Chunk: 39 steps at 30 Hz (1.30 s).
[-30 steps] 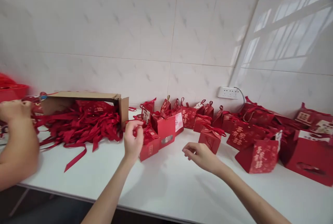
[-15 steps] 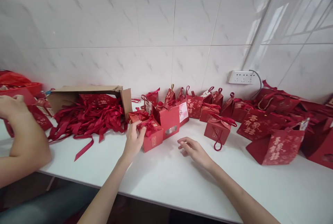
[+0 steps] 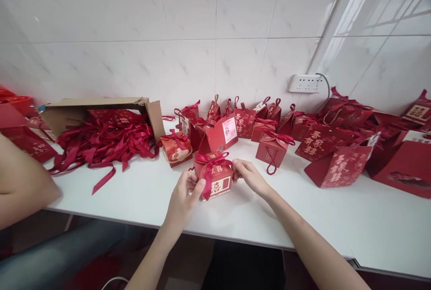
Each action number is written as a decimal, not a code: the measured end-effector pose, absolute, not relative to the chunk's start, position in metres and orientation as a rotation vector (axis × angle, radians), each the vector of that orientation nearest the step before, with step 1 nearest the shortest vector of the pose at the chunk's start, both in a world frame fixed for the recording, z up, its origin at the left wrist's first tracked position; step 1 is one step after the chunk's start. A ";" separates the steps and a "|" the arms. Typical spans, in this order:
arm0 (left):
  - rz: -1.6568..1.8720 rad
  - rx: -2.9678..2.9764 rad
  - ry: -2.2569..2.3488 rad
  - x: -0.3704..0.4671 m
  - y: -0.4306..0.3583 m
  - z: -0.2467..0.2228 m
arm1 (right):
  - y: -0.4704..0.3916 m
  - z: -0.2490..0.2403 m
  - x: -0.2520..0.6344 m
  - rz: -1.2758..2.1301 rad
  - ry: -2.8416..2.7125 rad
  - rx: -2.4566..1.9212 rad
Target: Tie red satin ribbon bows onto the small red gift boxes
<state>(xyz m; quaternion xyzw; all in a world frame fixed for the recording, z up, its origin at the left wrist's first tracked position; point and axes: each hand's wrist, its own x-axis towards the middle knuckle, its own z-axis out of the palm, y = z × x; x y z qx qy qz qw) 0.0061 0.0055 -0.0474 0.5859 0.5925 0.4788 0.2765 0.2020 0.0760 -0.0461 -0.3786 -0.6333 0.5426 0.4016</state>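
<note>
A small red gift box (image 3: 225, 186) with a ribbon bow (image 3: 213, 164) on top and a cream printed panel stands on the white table in front of me. My left hand (image 3: 186, 193) grips its left side, thumb at the front near the hanging ribbon tail. At the right side, my right hand (image 3: 248, 176) has its fingers bent against the box's edge; their tips are partly hidden. Just behind are a taller red box (image 3: 212, 139) with a pink-white card and a small box (image 3: 177, 150) with a picture on its front.
A cardboard box (image 3: 154, 121) on its side spills dark red ribbons (image 3: 111, 146) at the left. Several red gift boxes (image 3: 274, 151) and bags (image 3: 350, 166) fill the back and right. Another person's arm (image 3: 25, 180) rests at the left edge. A power strip (image 3: 305, 83) is on the wall.
The gift box in my left hand has come nearer and turned, so its printed front shows. My right hand has moved in to its right side. The view has shifted slightly.
</note>
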 end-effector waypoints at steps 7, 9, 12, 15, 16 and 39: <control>0.954 1.493 1.963 0.023 -0.021 -0.042 | 0.071 -0.042 0.194 1.303 -1.580 -0.840; 0.979 1.464 1.857 0.023 -0.024 -0.044 | 0.068 -0.043 0.193 1.325 -1.557 -0.812; 1.125 1.426 1.543 0.018 -0.024 -0.045 | 0.065 -0.042 0.197 1.303 -1.463 -0.789; 1.307 1.288 1.186 0.008 -0.024 -0.037 | 0.068 -0.033 0.214 1.204 -1.283 -0.777; 1.373 1.218 1.088 0.004 -0.023 -0.033 | 0.070 -0.028 0.223 1.164 -1.226 -0.773; 1.281 1.560 0.464 0.059 0.045 0.127 | 0.045 0.145 0.243 0.729 -1.927 -0.796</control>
